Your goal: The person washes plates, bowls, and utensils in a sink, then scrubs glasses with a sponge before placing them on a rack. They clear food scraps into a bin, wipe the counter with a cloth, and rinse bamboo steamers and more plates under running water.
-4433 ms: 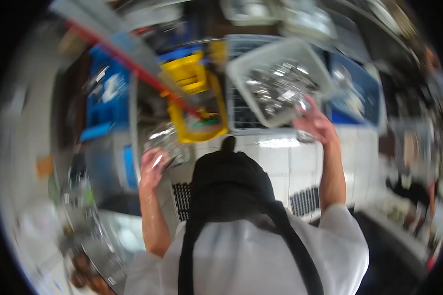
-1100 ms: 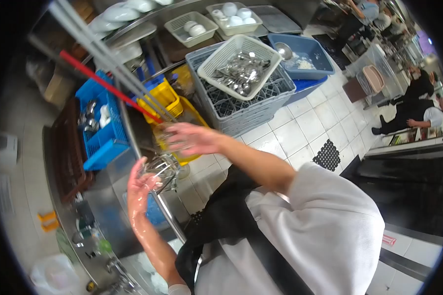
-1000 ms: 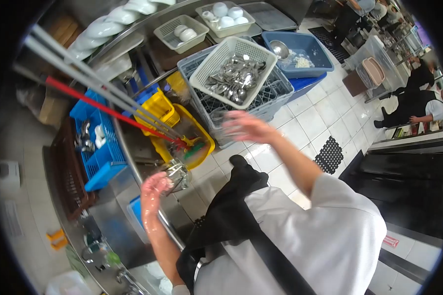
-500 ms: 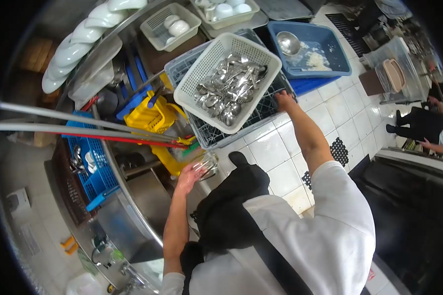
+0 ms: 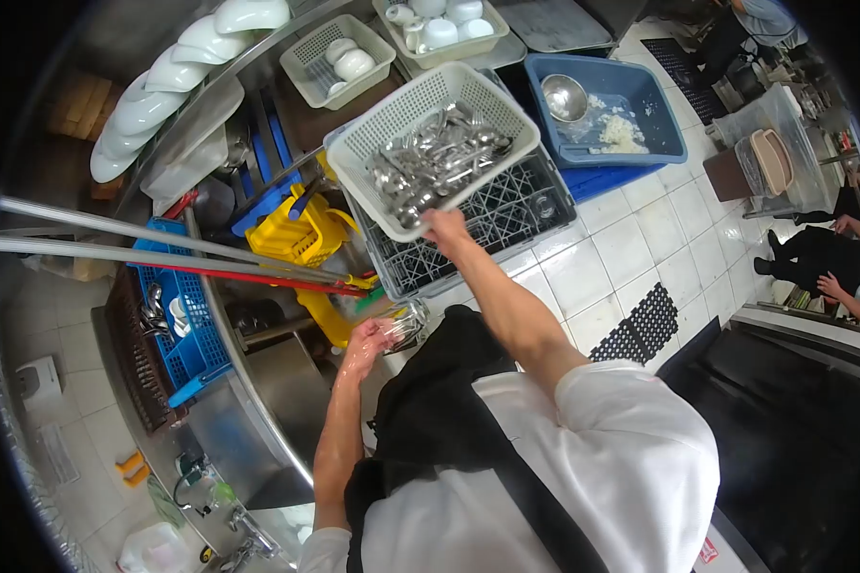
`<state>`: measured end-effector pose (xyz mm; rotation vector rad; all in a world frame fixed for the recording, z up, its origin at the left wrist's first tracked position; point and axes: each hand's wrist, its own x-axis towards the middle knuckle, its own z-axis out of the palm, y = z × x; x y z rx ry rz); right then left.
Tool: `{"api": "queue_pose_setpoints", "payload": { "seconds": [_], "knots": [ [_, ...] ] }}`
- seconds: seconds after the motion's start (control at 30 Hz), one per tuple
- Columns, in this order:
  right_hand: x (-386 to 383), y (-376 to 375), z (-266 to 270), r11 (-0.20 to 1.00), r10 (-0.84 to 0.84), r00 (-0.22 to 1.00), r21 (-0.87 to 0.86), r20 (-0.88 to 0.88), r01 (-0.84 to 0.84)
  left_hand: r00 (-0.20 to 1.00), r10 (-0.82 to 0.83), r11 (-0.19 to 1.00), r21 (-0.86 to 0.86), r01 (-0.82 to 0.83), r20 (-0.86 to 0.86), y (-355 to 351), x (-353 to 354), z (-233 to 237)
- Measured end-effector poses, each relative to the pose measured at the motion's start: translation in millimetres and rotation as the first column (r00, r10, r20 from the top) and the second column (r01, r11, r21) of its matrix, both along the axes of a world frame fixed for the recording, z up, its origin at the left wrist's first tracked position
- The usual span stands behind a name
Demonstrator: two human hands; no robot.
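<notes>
My right hand grips the near rim of a white perforated basket, fingers curled over the edge. Heaped inside the basket is metal cutlery, spoons and forks among it. The basket rests over a grey compartment rack, hiding its far part, while the near and right compartments show. One clear glass stands in the rack's right side. Lower down, my wet left hand is closed around clear glassware, held in front of the black apron.
A blue tub with a metal bowl and white food scraps stands at right. White baskets of cups lie behind. Mop poles cross from the left beside a yellow wringer. Other people are at far right.
My right hand has moved from the rack's right edge to the basket's near rim. The basket has shifted back over the rack, uncovering more compartments. My left hand keeps the glassware.
</notes>
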<state>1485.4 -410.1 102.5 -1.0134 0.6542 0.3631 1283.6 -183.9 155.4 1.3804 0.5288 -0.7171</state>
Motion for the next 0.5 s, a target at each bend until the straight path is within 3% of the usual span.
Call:
{"api": "queue_pose_setpoints", "payload": {
  "seconds": [0.07,0.13,0.17,0.23,0.27,0.3,0.33,0.4,0.43,0.47,0.5],
  "knots": [
    [22,13,-8,0.997,0.076,0.996,0.016,0.054,-0.077,1.0,0.022,1.0,-0.003,-0.022,-0.007,-1,-2,0],
    [15,5,28,0.99,0.053,0.974,0.113,0.221,-0.08,0.991,0.13,0.99,-0.064,-0.127,0.041,-7,5,8],
    [2,-11,41,0.975,0.165,0.935,0.093,0.314,-0.203,0.98,0.184,0.975,-0.139,-0.174,0.068,-10,8,11],
    [-33,-38,56,0.912,0.365,0.903,0.107,0.228,-0.396,0.968,0.232,0.951,-0.229,-0.205,0.095,-17,19,13],
    [-54,-53,57,0.819,0.537,0.825,0.127,0.174,-0.56,0.955,0.276,0.919,-0.32,-0.23,0.106,-24,25,12],
    [-76,-68,44,0.713,0.611,0.758,0.256,0.23,-0.652,0.951,0.28,0.903,-0.373,-0.215,0.13,-34,34,11],
    [-93,-76,55,0.673,0.643,0.727,0.277,0.238,-0.686,0.951,0.284,0.897,-0.385,-0.219,0.121,-49,42,15],
    [-117,-82,62,0.758,0.531,0.821,0.314,0.211,-0.571,0.985,0.171,0.906,-0.391,-0.161,-0.01,-81,67,28],
    [-118,-84,81,0.823,0.493,0.822,0.155,0.284,-0.547,0.986,0.167,0.905,-0.394,-0.159,-0.015,-95,77,28],
    [-116,-88,63,0.881,0.446,0.832,0.001,0.331,-0.473,0.988,0.138,0.896,-0.416,-0.154,-0.068,-109,89,28],
    [-111,-98,68,0.893,0.44,0.861,-0.024,0.254,-0.45,0.987,0.108,0.886,-0.438,-0.15,-0.12,-119,101,27]
  ]
}}
